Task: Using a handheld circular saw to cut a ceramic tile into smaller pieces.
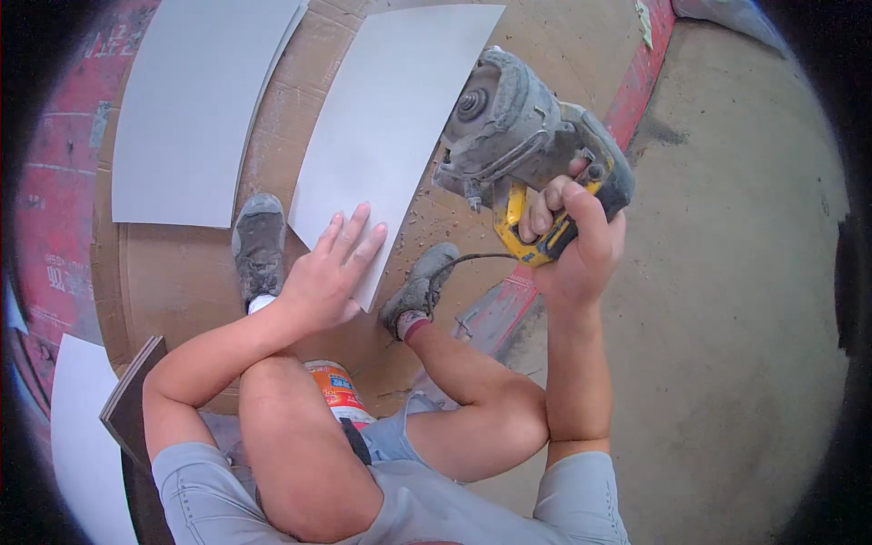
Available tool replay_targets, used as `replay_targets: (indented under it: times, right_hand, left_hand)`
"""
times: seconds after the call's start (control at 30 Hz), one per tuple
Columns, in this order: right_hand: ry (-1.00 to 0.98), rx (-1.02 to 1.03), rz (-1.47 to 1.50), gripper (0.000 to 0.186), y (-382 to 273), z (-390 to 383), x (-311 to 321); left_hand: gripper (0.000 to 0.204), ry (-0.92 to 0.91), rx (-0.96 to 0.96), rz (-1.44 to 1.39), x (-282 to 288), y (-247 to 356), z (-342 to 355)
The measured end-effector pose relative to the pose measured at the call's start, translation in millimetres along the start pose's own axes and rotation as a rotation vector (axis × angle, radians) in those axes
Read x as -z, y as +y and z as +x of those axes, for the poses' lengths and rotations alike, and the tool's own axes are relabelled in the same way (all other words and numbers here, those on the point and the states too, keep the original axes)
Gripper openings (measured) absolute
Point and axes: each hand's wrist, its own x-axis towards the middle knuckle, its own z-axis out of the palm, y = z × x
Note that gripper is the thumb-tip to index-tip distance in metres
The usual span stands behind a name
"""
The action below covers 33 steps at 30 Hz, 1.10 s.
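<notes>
A long, flat white panel (391,136) lay left of the dust-caked grey-and-yellow power saw (522,127), its long axis running away and slightly rightward; the left hand (331,282), the nearer, rested flat on its near end, gripping nothing; the right hand (577,222) was wrapped closed around the saw's handle (511,207); an orange-and-white bucket (338,391) stood between the legs (300,454), contents hidden.

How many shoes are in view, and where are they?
2. One shoe is left of the white panel under the left hand; the other shoe is right of that panel, nearer the power tool in the right hand.
</notes>
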Motion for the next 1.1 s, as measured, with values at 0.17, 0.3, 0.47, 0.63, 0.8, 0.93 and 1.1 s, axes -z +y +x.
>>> replay_targets:
  times: [0.17, 0.3, 0.47, 0.63, 0.8, 0.93, 1.1]
  right_hand:
    - [0.030, -0.003, 0.061, 0.026, 3.2, -8.0, -10.7]
    - [-0.005, -0.009, 0.080, 0.027, 8.0, -12.4, -19.5]
    - [0.000, 0.001, 0.052, 0.028, 15.2, -23.4, -30.6]
    - [-0.025, 0.008, 0.046, 0.028, 28.6, -41.3, -36.5]
    - [-0.034, 0.003, 0.062, 0.028, 44.7, -69.6, -37.7]
    - [-0.044, 0.006, 0.053, 0.027, 57.3, -88.0, -34.3]
    - [-0.068, 0.009, 0.051, 0.028, 65.0, -99.3, -37.3]
  left_hand:
    - [0.118, -0.013, -0.006, -0.029, 8.3, -3.5, -8.7]
    - [0.118, -0.013, 0.002, -0.022, 12.5, -9.7, -16.4]
    - [0.117, -0.007, -0.007, -0.046, 15.7, -18.3, -29.4]
    - [0.117, 0.003, 0.001, -0.028, 5.3, -24.8, -51.8]
    - [0.116, 0.009, -0.002, -0.019, -5.8, -24.2, -79.0]
    - [0.117, 0.028, -0.010, -0.009, -22.9, -24.2, -97.0]
    - [0.118, 0.042, 0.002, 0.001, -29.2, -26.7, -109.1]
